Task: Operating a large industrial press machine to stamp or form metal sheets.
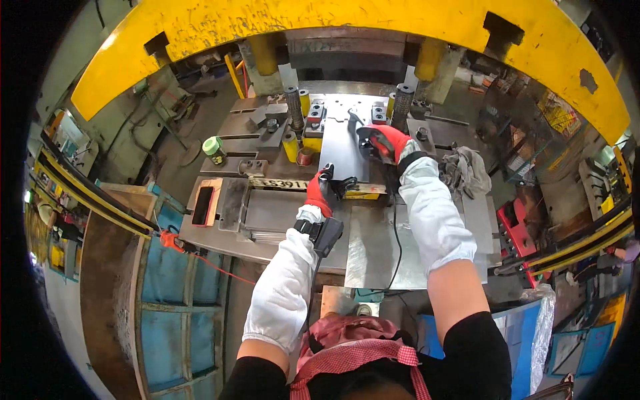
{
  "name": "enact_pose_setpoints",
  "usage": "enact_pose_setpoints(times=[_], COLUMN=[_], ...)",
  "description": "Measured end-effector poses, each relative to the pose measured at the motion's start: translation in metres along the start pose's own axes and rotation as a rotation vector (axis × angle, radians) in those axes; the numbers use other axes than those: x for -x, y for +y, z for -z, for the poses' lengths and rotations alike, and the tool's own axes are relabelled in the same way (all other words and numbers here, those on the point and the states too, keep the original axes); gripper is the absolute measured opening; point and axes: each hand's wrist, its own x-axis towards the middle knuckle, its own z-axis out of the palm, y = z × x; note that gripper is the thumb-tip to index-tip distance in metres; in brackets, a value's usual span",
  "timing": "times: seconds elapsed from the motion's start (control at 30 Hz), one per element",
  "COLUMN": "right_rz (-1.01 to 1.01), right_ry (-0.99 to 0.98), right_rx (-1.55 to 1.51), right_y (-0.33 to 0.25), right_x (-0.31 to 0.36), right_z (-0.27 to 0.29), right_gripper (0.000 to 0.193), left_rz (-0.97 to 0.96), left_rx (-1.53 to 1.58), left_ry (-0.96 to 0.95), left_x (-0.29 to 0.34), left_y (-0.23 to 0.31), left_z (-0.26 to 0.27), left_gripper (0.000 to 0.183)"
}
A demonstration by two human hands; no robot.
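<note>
A flat metal sheet (345, 150) lies lengthwise in the press die, its far part bright under the light. My right hand (389, 141), in a red and black glove, is closed around a dark hand tool with a curved head (356, 123), held over the sheet's right side. The tool's exact kind is not clear. My left hand (324, 192), gloved alike, is at the sheet's near left corner with thumb and fingers apart. Whether its fingertips press on the sheet is hard to see. White sleeves cover both forearms, and a black device is strapped to my left wrist.
Dark guide posts (403, 101) and yellow cylinders (290, 146) flank the die. A yellow press frame (333, 20) arches above. On the bench are a green-lidded jar (213, 151), a phone (203, 205), a grey rag (465, 171) and another metal sheet (377, 257). Yellow-black bars stand at both sides.
</note>
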Motion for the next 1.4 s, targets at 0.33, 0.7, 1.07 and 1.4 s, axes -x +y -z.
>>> enact_pose_setpoints(times=[0.33, 0.7, 1.07, 1.4], right_rz=[-0.002, -0.268, -0.252, -0.131], right_ry=[0.300, 0.420, 0.608, 0.786], right_rx=[-0.609, -0.631, -0.570, -0.869], right_y=[0.085, 0.179, 0.204, 0.237], right_x=[0.244, 0.265, 0.293, 0.316], right_z=[-0.064, -0.092, -0.114, -0.119], right_gripper=[0.039, 0.039, 0.045, 0.016], left_rz=[-0.046, 0.027, -0.183, -0.051], left_rx=[-0.023, -0.024, -0.605, -0.392], left_ry=[-0.138, 0.029, -0.021, 0.116], left_x=[0.017, -0.002, -0.123, 0.102], left_y=[0.009, 0.014, 0.026, 0.049], left_z=[0.022, -0.013, 0.067, 0.039], left_gripper=[0.032, 0.012, 0.030, 0.046])
